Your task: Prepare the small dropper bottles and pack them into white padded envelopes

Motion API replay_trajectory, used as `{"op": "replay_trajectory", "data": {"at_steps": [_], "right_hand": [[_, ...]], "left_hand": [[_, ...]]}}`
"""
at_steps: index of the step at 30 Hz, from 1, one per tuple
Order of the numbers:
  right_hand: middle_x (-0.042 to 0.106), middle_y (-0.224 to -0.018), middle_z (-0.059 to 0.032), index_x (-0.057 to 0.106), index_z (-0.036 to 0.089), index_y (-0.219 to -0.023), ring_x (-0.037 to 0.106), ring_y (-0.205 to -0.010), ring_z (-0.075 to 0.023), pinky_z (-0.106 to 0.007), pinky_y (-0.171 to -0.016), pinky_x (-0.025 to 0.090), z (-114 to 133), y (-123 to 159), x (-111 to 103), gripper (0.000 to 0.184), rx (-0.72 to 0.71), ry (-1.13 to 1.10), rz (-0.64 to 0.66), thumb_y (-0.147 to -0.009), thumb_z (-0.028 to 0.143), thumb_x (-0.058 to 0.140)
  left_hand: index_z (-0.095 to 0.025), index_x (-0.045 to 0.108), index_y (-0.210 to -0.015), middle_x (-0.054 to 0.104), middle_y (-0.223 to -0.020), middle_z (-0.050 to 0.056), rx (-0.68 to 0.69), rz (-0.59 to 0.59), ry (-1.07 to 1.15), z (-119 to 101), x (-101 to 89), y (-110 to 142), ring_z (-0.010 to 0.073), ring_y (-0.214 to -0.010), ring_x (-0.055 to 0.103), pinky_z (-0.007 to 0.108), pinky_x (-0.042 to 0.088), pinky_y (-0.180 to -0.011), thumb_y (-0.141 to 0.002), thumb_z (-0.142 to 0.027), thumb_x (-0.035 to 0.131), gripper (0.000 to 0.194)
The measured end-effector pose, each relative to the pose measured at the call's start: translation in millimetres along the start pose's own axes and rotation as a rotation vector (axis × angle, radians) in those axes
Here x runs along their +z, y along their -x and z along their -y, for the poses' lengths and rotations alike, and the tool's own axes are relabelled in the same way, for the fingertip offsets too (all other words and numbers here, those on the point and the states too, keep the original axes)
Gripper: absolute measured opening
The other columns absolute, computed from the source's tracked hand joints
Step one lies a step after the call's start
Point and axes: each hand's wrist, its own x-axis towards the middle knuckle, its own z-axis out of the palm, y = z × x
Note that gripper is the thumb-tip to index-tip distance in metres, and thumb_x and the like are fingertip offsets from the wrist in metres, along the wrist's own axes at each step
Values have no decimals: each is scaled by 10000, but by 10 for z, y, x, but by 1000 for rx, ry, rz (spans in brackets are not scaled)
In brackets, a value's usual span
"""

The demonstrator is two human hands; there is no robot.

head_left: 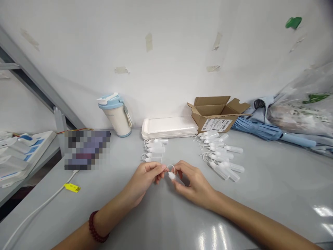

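A small white bottle (171,176) is held between the curved thumb and fingers of the right hand (194,181), its body partly hidden by them. Its cord loop (170,165) is pinched at the left by the closed fingertips of the left hand (145,178). Just beyond the left fingers, similar bottles (156,150) are lined up; more (225,155) are heaped beyond the right fingers. Farther ahead are seen a stack of white packets (170,126), an open cardboard box (199,118) to the right and a lidded cup (116,118) to the left. The grey table (161,222) is backed by a tape-marked white wall (177,38).
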Motion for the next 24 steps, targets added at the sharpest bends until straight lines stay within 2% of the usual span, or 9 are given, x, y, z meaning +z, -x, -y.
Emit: {"op": "replay_trajectory", "data": {"at_steps": [8, 13, 19, 24], "right_hand": [[510, -751, -2, 502, 181, -841, 470, -603, -108, -237, -560, 384, 10, 4, 13, 93, 32, -15, -6, -751, 156, 512], [507, -741, 3, 501, 183, -836, 460, -588, -100, -224, -537, 377, 19, 29, 41, 83, 59, -40, -32, -759, 154, 496], [520, -777, -5, 505, 182, -928, 454, -597, -97, -225, -556, 393, -12, 85, 79, 157, -19, -39, -69, -777, 140, 497], [521, -782, -13, 505, 186, -936, 481, -618, -106, -234, -573, 418, -28, 52, 63, 137, -32, -41, -82, -803, 158, 498]], "left_hand": [[-165, 600, -663, 509, -606, -23, 168, -145, -435, -7, 61, 56, 112, -594, 435, 222, 339, -553, -841, -395, 502, 306], [-168, 605, -662, 558, -629, -15, 244, -159, -496, 30, 100, 70, 125, -635, 504, 225, 384, -608, -856, -359, 484, 298], [-172, 635, -690, 600, -646, -4, 427, -148, -590, 52, 117, 85, 128, -656, 541, 229, 401, -644, -858, -262, 485, 243], [-193, 655, -840, 623, -734, 3, 391, -105, -596, 41, 96, 95, 137, -679, 538, 239, 419, -647, -831, -263, 528, 145]]}}
